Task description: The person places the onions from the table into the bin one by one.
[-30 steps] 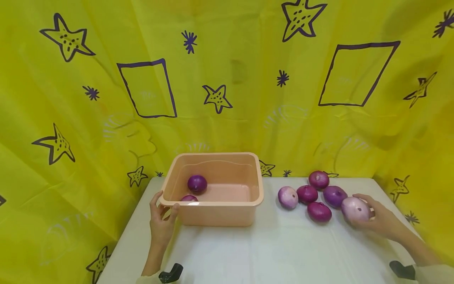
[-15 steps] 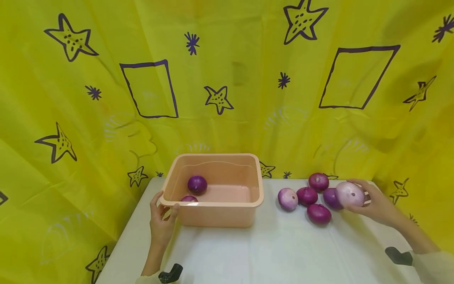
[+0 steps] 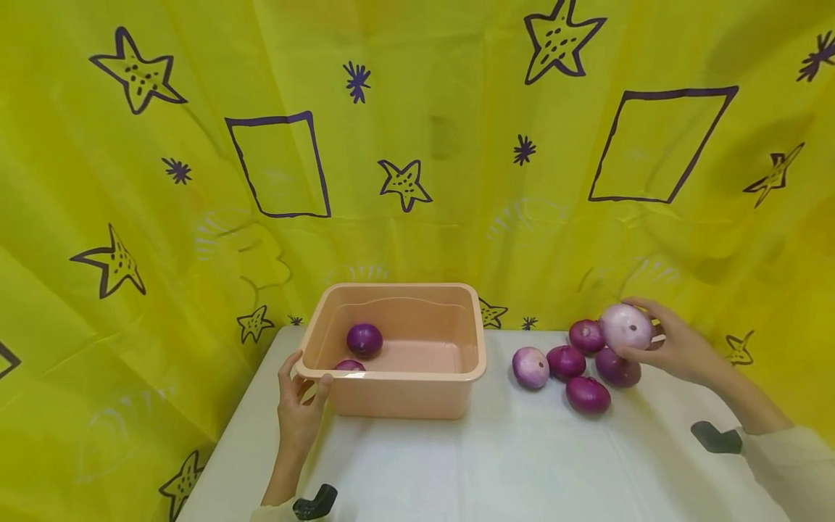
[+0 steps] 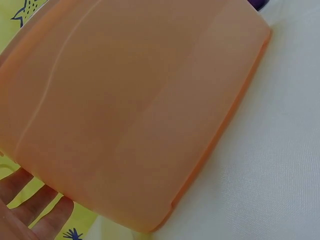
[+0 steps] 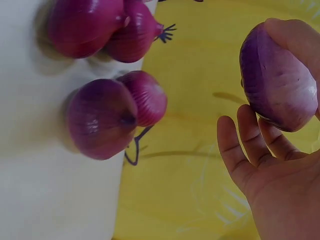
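Onion (image 3: pixel 626 328) in the right hand (image 3: pixel 685 351), the pale one: where's it at, and is that grip ok?

It's up off the table (image 3: pixel 509 464), over by the back of the 5 onions (image 3: pixel 588 395), with a clear gap to them in the right wrist view. Thumb's on 1 side, fingers on the other. That view shows 3 fingers spread apart under it, so I'd call it a light fingertip hold.

So squeeze harder?

Nah, not much imo. It's round and looks smooth, so it could slip if only the tips have it. I'd bring those fingers in closer for more support, and carry it high enough not to knock the rest.

And the left hand (image 3: pixel 300 413)?

Clamped on the near left corner of the tub (image 3: pixel 404 395), thumb at the front rim, fingers round the side. Left wrist view has 3 fingers at the edge, spaced apart. Good for steadying it I reckon, just don't tug, cos there's 2 onions (image 3: pixel 364 340) inside that could roll.
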A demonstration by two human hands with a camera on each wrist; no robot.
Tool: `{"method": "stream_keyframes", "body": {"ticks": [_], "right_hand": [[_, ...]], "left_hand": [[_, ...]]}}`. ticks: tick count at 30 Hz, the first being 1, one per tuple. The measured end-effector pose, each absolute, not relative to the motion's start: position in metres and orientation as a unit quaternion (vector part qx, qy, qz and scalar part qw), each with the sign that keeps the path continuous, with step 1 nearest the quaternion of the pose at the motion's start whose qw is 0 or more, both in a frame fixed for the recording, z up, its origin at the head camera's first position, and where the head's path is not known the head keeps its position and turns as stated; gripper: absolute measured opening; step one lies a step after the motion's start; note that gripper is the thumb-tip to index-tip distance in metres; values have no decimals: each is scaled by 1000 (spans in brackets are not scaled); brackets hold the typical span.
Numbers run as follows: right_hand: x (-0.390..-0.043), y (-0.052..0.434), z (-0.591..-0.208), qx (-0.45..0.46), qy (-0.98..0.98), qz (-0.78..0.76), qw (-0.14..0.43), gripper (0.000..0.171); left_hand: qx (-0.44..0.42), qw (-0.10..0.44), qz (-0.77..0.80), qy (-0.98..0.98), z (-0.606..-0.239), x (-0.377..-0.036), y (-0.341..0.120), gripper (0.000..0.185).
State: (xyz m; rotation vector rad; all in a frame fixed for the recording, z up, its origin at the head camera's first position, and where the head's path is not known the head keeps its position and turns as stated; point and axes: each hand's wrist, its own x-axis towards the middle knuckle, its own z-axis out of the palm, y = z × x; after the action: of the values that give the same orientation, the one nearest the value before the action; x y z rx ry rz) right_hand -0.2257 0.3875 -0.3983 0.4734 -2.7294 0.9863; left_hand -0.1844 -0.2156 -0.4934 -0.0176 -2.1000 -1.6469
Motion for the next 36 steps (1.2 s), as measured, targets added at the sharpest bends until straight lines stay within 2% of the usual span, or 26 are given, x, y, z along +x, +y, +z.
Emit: {"method": "stream_keyframes", "body": {"ticks": [7, 15, 25, 36], "right_hand": [[-235, 370, -381, 152, -930, 326, 78, 82], [-251, 350, -370, 191, -919, 328, 103, 82], [-269, 324, -354, 216, -912, 340, 79, 82], [-295, 276, -340, 259, -902, 336, 79, 81]], "left_hand": [[-8, 234, -599, -766, -493, -184, -216, 71], [-3, 231, -602, -764, -492, -183, -217, 71], [-2, 227, -605, -763, -492, -184, -217, 71], [-4, 226, -605, -763, -492, -184, -217, 71]]}}
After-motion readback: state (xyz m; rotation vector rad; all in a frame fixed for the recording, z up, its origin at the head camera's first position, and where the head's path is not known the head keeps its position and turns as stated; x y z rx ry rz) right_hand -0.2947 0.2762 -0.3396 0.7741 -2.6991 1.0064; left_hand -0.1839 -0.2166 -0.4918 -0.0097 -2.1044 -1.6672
